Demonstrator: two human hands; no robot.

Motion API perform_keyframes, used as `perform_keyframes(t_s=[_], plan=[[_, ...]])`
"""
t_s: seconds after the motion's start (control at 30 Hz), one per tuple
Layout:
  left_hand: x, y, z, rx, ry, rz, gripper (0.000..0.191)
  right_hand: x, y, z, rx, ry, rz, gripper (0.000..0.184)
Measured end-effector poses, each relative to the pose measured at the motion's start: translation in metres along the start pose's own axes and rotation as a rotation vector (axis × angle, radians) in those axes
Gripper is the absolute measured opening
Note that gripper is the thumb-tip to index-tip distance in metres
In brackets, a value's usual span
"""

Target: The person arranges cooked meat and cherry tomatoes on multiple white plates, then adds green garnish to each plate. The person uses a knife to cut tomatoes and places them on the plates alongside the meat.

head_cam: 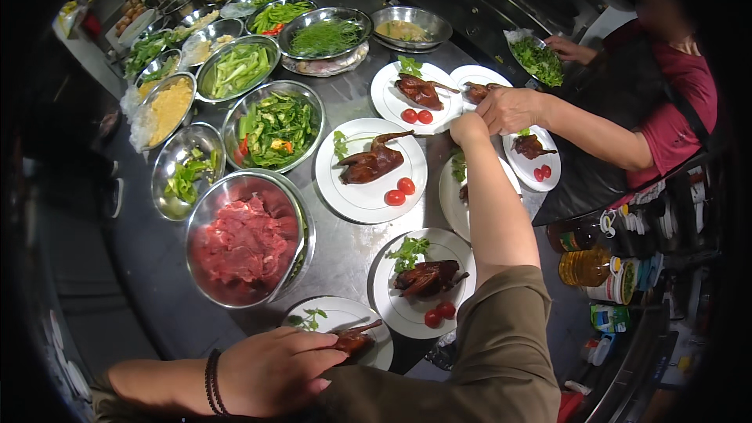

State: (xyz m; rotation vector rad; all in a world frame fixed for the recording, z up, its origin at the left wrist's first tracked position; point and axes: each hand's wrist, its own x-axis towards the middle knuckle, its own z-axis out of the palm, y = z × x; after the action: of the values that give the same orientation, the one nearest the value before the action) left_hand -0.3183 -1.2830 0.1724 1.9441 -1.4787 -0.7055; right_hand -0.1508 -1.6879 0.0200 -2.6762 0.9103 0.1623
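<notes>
At the bottom, my left hand [282, 364], with a dark beaded bracelet, lies over the edge of a white plate [380, 355]. Its fingertips overlap the side of a browned roast bird [352, 341]; the fingers are apart and nothing shows between them. My right hand [469, 128] reaches far forward among the plates. It meets or overlaps a co-worker's hand [511, 110], and its fingertips are hidden. Below my right forearm, a partly covered plate [461, 211] bears a herb sprig [459, 166]. Close by stand plates with a roast bird [376, 161], cherry tomatoes [405, 186] and parsley-like leaves.
A metal bowl of raw red meat [247, 241] stands left of the plates. Beyond it are bowls of cut green vegetables [276, 129] and yellow shreds [170, 106]. The co-worker in red, at right, holds a bowl of herbs [537, 61]. Oil bottles [584, 267] stand lower right.
</notes>
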Motion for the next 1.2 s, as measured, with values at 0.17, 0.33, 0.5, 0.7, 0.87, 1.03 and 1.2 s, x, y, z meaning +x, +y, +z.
perform_keyframes(t_s=[0.17, 0.33, 0.5, 0.7, 0.87, 1.03, 1.2], plan=[[-0.035, -0.005, -0.008, -0.026, 0.039, -0.067, 0.035, -0.021, -0.001, -0.012, -0.156, 0.074, -0.050, 0.036], [-0.097, -0.017, -0.026, -0.244, 0.041, -0.107, 0.037, -0.111, -0.017, -0.050, 0.119, 0.285, -0.170, 0.021], [-0.200, -0.052, -0.020, -0.774, -0.067, -0.474, 0.040, -0.213, -0.014, -0.084, 0.539, 0.267, -0.155, 0.016], [-0.389, -0.157, 0.073, -0.621, -0.063, -0.710, 0.054, -0.391, -0.149, -0.088, 0.970, -0.068, -0.233, 0.019], [-0.529, -0.192, 0.145, -1.374, 0.464, -0.707, 0.049, -0.467, -0.340, 0.009, 1.236, -0.801, -0.006, 0.034], [-0.628, -0.187, 0.108, -1.571, 0.654, -0.861, 0.045, -0.473, -0.486, 0.157, 0.580, -0.953, -0.788, 0.050], [-0.708, -0.239, 0.097, -0.920, 0.694, -0.808, 0.039, -0.462, -0.611, 0.196, 0.561, -1.227, -0.710, 0.069]])
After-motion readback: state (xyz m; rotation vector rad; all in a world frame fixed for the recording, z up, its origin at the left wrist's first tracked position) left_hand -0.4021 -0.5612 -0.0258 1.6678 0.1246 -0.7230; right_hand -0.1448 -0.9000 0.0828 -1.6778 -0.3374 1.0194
